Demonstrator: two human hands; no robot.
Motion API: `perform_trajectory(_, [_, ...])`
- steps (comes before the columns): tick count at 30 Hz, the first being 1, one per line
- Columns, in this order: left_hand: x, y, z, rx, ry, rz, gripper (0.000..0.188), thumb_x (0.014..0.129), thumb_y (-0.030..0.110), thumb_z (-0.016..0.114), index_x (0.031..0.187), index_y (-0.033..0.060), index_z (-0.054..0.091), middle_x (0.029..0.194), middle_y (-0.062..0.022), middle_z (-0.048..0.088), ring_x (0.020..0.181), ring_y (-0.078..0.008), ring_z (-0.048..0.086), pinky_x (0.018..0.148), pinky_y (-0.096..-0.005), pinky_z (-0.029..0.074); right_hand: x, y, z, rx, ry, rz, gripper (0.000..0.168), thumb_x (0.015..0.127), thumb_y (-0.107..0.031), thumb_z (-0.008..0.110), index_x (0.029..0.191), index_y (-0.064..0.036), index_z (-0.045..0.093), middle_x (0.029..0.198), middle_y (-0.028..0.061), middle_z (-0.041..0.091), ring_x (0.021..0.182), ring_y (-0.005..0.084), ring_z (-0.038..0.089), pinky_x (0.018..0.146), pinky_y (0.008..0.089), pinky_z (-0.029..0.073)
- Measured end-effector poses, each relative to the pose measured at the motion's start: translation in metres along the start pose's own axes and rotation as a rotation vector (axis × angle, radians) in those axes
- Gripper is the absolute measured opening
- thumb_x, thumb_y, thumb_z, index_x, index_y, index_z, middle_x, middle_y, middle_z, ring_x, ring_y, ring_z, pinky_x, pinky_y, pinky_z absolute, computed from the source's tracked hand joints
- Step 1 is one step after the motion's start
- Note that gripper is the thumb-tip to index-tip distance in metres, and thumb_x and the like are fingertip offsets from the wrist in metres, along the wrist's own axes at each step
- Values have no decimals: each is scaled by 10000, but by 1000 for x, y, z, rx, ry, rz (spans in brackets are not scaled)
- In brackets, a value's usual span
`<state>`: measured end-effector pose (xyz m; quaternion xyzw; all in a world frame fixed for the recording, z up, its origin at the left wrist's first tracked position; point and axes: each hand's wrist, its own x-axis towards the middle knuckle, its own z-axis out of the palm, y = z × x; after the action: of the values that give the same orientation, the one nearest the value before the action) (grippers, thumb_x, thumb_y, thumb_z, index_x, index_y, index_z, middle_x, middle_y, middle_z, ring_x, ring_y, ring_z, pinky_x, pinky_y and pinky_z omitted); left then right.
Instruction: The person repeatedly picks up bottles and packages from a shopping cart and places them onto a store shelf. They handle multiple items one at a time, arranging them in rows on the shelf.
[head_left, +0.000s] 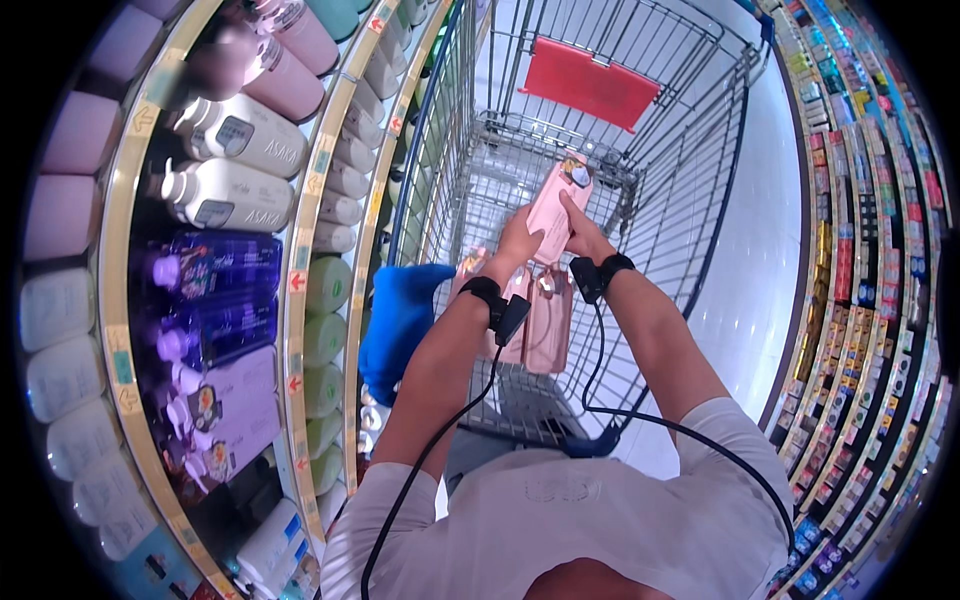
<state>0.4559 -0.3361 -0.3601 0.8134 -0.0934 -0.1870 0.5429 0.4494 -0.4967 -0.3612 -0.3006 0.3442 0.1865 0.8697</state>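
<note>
Both my hands are round a pink bottle with a dark and white label near its far end, held tilted over a wire shopping cart. My left hand grips its left side, and my right hand grips the right side, thumb on its face. Below and nearer to me, several pink bottles lie side by side in the cart, partly covered by my left forearm. A blue cloth or bag hangs at the cart's left edge. Black straps with small devices and cables are on both wrists.
Left of the cart, shelves hold white pump bottles, purple bottles, pink bottles and green-based containers. A red panel is fixed to the cart's far end. More shelves of small packages curve along the right, across a white floor.
</note>
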Motion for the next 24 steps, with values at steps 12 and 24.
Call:
perform_trajectory(12, [57,-48,71,143,-380,-256,641,721,135,621,1258,-71,338,1149,-273,525,1094,-370,519,913,-380,434,47,-5,-78,-158,181,69,512,799,-493,627,1126,-107,552,1042,85,632,935,262,605,816,502,459])
perform_trajectory(24, [36,-14,45,130,-462,-289,546,748,227,596,1192,-65,470,1171,-235,540,1088,-351,531,913,-378,432,54,9,-117,-978,75,-591,253,837,-205,596,1022,-41,546,810,41,573,682,180,551,559,334,451])
